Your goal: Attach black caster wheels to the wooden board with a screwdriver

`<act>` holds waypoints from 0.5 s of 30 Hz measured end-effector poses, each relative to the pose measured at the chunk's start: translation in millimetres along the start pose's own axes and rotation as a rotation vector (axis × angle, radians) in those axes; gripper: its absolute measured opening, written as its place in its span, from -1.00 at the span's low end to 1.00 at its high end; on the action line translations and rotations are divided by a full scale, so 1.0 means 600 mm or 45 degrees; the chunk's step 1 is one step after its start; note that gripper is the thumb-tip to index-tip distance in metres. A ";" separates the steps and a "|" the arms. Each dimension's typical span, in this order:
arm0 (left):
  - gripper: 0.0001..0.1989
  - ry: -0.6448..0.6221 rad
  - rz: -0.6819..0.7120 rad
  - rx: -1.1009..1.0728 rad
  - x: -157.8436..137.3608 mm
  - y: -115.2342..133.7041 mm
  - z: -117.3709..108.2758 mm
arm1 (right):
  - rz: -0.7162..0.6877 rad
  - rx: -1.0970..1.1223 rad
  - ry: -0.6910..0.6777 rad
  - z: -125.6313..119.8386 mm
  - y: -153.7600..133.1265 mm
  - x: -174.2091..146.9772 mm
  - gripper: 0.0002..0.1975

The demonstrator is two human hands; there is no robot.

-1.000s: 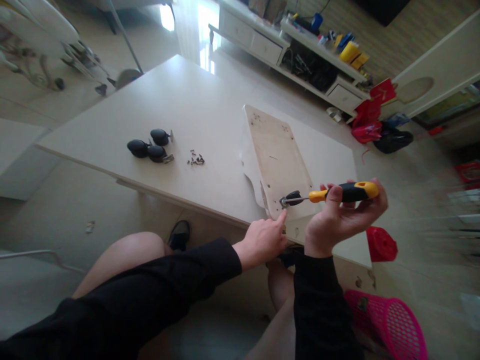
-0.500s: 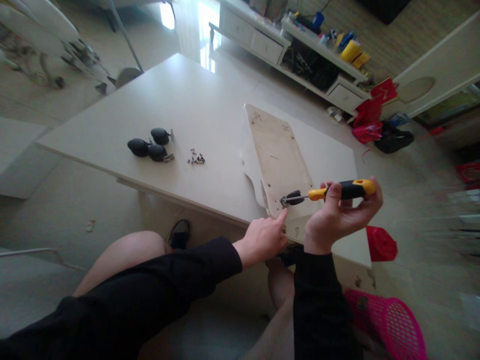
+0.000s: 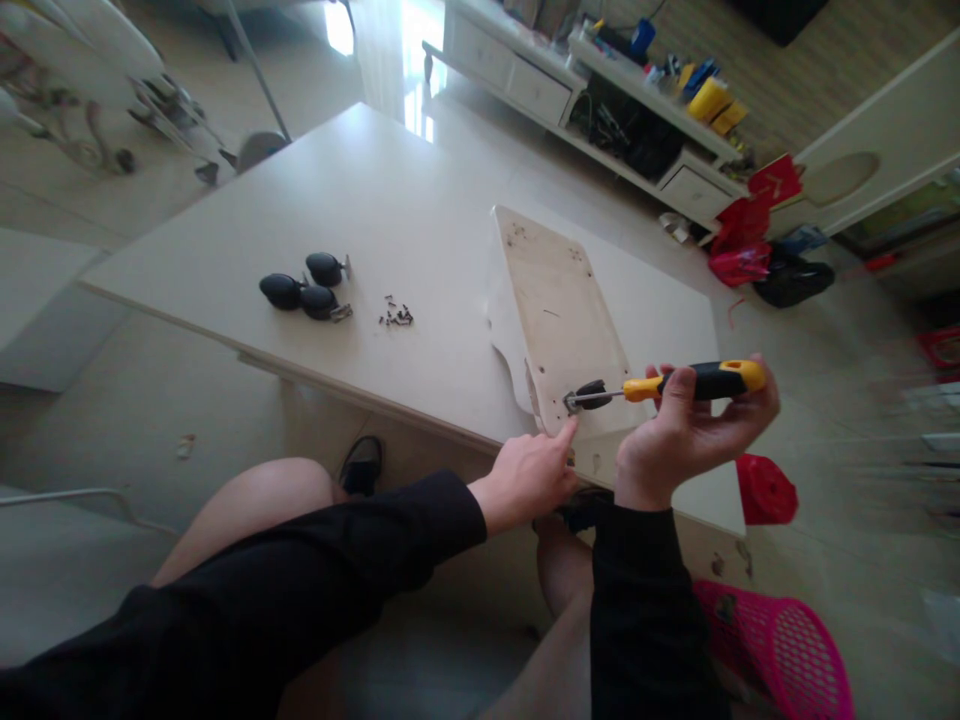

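A yellow and black screwdriver (image 3: 709,380) is gripped in my right hand (image 3: 686,445), its shaft pointing left. The tip meets the metal plate of a black caster (image 3: 594,394) at the near corner of an upturned pale board (image 3: 570,300). My left hand (image 3: 531,480) rests at the board's near edge; its index finger stretches out to touch beside the caster plate, while the other fingers are curled. Whether those curled fingers hold anything is hidden. Dark holes show at the board's other corners.
Three loose black casters (image 3: 321,300) and a small pile of screws (image 3: 397,314) lie on the white table (image 3: 435,370). A pink mesh basket (image 3: 802,650) stands on the floor at lower right, near a red plastic object (image 3: 766,490). Behind is a white cabinet (image 3: 525,85).
The whole view has shifted slightly. My right hand still holds the screwdriver against the caster plate, and my left finger stays beside it.
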State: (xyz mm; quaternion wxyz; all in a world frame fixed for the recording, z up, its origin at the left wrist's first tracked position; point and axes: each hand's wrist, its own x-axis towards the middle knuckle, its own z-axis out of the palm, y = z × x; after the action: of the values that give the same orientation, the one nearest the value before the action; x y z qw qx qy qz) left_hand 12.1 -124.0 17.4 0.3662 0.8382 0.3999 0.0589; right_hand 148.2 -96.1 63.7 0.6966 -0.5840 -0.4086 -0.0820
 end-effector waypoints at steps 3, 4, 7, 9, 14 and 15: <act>-0.19 -0.010 -0.005 0.008 0.001 0.001 0.001 | -0.048 -0.021 -0.032 -0.001 0.000 0.000 -0.37; -0.19 -0.013 -0.010 0.005 0.001 0.001 0.001 | -0.053 -0.022 -0.042 -0.001 0.000 -0.001 -0.35; -0.17 -0.004 -0.023 -0.007 0.003 0.000 0.002 | -0.041 -0.032 -0.078 -0.002 -0.001 0.000 -0.33; -0.18 0.013 -0.025 0.007 0.004 -0.002 0.003 | -0.021 -0.027 -0.091 -0.003 -0.002 0.003 -0.38; -0.22 0.031 -0.024 0.054 0.005 -0.005 -0.001 | 0.015 -0.023 -0.068 -0.009 0.004 0.016 -0.43; -0.23 0.022 -0.027 0.057 0.005 -0.004 -0.003 | 0.017 -0.033 -0.067 -0.011 0.006 0.017 -0.42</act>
State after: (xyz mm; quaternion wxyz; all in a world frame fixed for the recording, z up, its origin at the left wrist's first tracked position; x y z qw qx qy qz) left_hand 11.6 -119.8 16.6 0.3444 0.8414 0.4131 0.0534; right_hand 160.1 -97.1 68.1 0.6786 -0.5976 -0.4218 -0.0670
